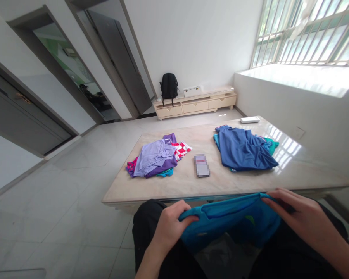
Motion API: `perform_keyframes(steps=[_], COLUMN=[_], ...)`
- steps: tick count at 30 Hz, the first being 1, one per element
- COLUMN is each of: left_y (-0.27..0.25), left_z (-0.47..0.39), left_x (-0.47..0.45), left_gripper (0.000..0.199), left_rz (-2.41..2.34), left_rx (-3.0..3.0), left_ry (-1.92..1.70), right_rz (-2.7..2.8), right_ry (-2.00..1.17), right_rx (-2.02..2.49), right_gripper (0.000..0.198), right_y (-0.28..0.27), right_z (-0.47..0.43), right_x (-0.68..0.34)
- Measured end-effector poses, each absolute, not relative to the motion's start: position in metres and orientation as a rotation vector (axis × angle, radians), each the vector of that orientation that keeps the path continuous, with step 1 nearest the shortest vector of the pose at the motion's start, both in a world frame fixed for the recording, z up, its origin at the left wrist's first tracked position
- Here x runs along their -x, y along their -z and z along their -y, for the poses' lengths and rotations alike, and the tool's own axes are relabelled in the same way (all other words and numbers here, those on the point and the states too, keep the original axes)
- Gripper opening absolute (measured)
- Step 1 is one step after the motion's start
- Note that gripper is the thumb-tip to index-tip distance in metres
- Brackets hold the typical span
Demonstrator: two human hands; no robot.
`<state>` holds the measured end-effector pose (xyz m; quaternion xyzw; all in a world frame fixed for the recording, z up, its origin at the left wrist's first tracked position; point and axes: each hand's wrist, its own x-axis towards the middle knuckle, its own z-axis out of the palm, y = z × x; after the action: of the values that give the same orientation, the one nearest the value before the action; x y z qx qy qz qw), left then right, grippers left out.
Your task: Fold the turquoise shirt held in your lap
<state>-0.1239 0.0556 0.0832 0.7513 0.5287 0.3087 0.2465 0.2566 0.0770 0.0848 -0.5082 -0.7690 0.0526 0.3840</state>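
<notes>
1. My left hand (171,224) is below the near edge of the surface (244,182), over my lap, fingers curled and thumb on top, pinching the left end of a teal shirt (232,221).
2. My right hand (302,219) reaches in from the right, palm down, fingers closed on the shirt's right end at about the same height.
3. The shirt is stretched between both hands just under the surface's near edge. It is thin, soft cloth, bright teal, sagging in loose folds, with a small green mark near its middle.
4. The surface is pale, polished stone, glossy enough to mirror the window bars.
5. Toward its left edge lies a rumpled pile (157,159) of lilac, purple and red-checked clothes.
6. Toward its right edge lies a blue heap (244,149), limp and creased.
7. Between them sits a small flat card (201,165), blurred.
</notes>
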Motion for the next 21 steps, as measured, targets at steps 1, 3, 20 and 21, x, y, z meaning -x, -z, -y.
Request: perform_keyframes(steps=[1, 3, 20, 21], left_y=[-0.083, -0.082, -0.076, -0.074], left_z=[-0.056, -0.057, -0.048, -0.049], left_x=[0.124, 0.125, 0.118, 0.114], left_gripper=[0.026, 0.028, 0.042, 0.038], left_rz=[-1.444, -1.453, -0.713, -0.785], left_rx=[-2.02, -1.962, -1.179, -1.145], left_ry=[-0.869, -0.917, -1.127, -1.072], right_rz=[1.961, 1.975, 1.823, 1.807], right_ry=[-0.164, -0.241, -0.491, -0.411], right_rx=[1.3, 1.31, 0.995, 1.004], right_gripper=[0.028, 0.03, 0.005, 0.005], right_y=[-0.086, -0.088, -0.128, -0.129], right_z=[-0.077, -0.079, -0.058, -0.057], right_x=[-0.258, -0.261, -0.257, -0.255])
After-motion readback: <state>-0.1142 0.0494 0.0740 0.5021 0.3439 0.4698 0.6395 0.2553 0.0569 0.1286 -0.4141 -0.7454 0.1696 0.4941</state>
